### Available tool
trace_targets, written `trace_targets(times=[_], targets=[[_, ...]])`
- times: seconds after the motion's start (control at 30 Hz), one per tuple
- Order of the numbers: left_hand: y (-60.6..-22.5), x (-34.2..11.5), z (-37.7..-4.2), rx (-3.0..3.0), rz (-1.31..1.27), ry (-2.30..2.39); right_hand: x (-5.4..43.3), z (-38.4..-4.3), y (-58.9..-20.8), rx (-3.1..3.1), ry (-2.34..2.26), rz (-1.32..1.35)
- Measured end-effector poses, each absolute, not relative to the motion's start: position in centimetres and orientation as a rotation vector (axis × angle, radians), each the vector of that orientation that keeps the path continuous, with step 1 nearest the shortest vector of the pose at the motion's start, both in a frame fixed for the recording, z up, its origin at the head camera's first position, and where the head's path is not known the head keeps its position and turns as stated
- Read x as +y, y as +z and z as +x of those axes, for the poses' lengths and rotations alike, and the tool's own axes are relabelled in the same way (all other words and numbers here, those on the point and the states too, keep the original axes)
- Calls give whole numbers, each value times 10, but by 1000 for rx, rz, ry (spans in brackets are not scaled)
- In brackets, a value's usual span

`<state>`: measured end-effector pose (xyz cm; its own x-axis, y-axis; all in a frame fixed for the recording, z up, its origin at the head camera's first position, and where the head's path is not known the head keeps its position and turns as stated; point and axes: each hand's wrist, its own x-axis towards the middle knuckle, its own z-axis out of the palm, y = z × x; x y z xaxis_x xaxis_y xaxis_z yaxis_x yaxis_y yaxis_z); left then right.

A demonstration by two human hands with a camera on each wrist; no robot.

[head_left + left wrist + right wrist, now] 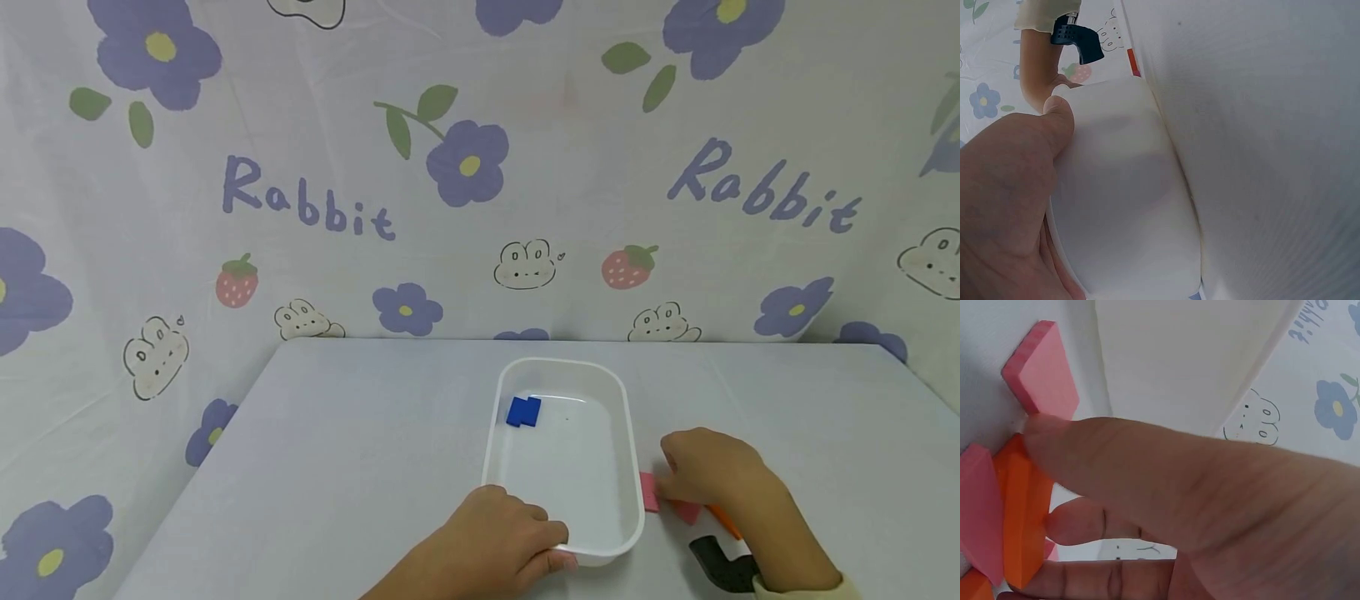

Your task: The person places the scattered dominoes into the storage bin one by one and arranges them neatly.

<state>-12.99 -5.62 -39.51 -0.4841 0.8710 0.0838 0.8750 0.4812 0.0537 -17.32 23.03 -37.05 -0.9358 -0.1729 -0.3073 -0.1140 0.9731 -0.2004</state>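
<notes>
Orange tile sits among pink tiles near the right side of the white tray on the desk. The right hand touches it with thumb and fingers; whether they pinch it, I cannot tell. The left hand grips the tray's near rim, thumb outside. Two blue tiles lie inside, at far left.

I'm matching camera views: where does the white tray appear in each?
Head: the white tray is low, right of centre.
Left wrist: its outer wall fills the centre, gripped by the left hand.
Right wrist: its side shows, top centre.
Shared landmark: the printed backdrop.
</notes>
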Motion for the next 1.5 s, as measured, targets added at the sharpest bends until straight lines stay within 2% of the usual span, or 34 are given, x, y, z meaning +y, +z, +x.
trace_targets(times=[0.67, 1.07, 1.5], targets=[[-396, -56, -130, -2689, -1579, -146, 231, -172, -356, 2782, -381, -222], [-395, -56, -130, -2697, -1569, -146, 232, -173, -348, 3029, -269, -381], [-393, -55, -131, -2739, -1593, -138, 225, -179, -349, 3160, -404, -632]])
